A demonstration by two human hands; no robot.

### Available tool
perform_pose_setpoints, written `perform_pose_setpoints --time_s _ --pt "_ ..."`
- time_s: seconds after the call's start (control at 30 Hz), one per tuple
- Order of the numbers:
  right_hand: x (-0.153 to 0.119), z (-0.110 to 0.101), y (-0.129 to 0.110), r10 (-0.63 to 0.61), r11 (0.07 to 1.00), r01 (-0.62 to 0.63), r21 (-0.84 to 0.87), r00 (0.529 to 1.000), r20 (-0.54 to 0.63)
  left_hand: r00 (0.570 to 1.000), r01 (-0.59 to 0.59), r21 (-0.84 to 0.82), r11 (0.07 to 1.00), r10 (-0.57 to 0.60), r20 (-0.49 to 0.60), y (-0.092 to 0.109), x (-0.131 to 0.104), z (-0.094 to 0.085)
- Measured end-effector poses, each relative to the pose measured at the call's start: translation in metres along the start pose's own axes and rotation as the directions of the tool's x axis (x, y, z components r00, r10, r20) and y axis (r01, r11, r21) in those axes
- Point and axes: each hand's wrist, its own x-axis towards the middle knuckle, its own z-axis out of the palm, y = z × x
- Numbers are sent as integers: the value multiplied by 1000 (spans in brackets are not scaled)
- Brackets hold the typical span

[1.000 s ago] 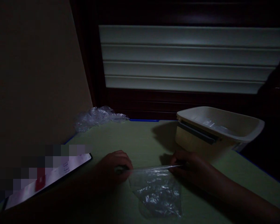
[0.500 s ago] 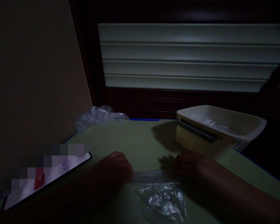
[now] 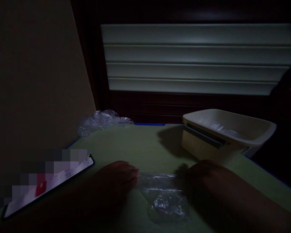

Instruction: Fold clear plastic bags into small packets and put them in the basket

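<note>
A clear plastic bag [image 3: 168, 202] with a straight band along its top edge lies on the green tabletop [image 3: 135, 145], near the front. At the bag's upper left corner my left hand [image 3: 118, 178] has its fingers pressed together on the edge. My right hand [image 3: 203, 176] is closed at the bag's upper right corner, its fingertips dark and partly hidden in shadow. Crinkles and bright reflections show in the lower part of the bag.
A cream bin [image 3: 203, 145] with clear plastic inside stands at the right. Crumpled clear plastic [image 3: 99, 123] lies at the back left. A lit phone [image 3: 55, 184] rests at the left, by the wall. A slatted panel [image 3: 189, 58] rises behind.
The bag's top band has shifted slightly away from me and looks flatter. My left hand's fingers reach a little further right, and my right hand has moved slightly.
</note>
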Motion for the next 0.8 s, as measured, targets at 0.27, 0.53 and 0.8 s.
perform_pose_setpoints --time_s 0.27,0.53,0.8 --pt "9 -12 -23 73 997 -69 25 970 -232 975 199 -49 979 -202 -87 18 -9 9" --pt "22 -10 -53 -133 894 27 446 969 209 990 112 -57 992 -116 -83 21 1 1" --pt "8 -18 -42 -29 901 -104 421 954 297 994 100 -2 995 -100 -42 20 3 -1"
